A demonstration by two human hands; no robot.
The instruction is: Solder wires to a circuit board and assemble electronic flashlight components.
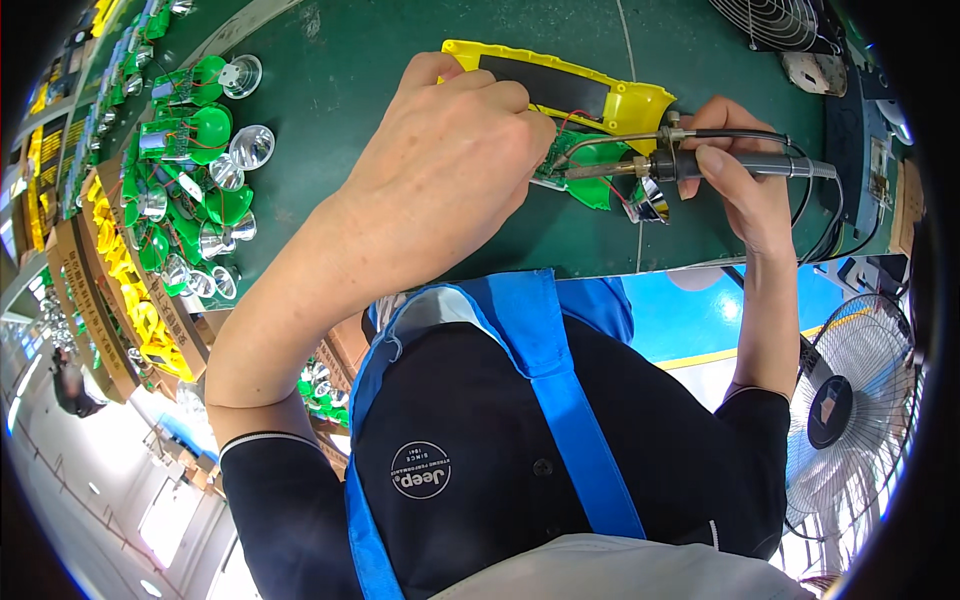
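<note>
My right hand [745, 170] grips a soldering iron [690, 163] with a thin metal feed tube clamped along it. The iron's tip points left, at a green circuit board [565, 150] with red wires. A green plastic part [600, 185] and a shiny reflector cup [648, 203] are by the board, under the iron. Behind them a yellow plastic housing [640, 105] with a dark inner panel lies on the green bench mat. My left hand [455, 150] is closed over the housing's left end and the board's left side. Its fingertips, and what they pinch, are hidden.
Several green lamp assemblies with reflectors [252, 147] crowd the bench's left side. Beyond them is a cardboard box [95, 310] of yellow parts. A round wire grille [775, 20] is at the back right. Cables trail from the iron; a fan [850, 410] stands lower right.
</note>
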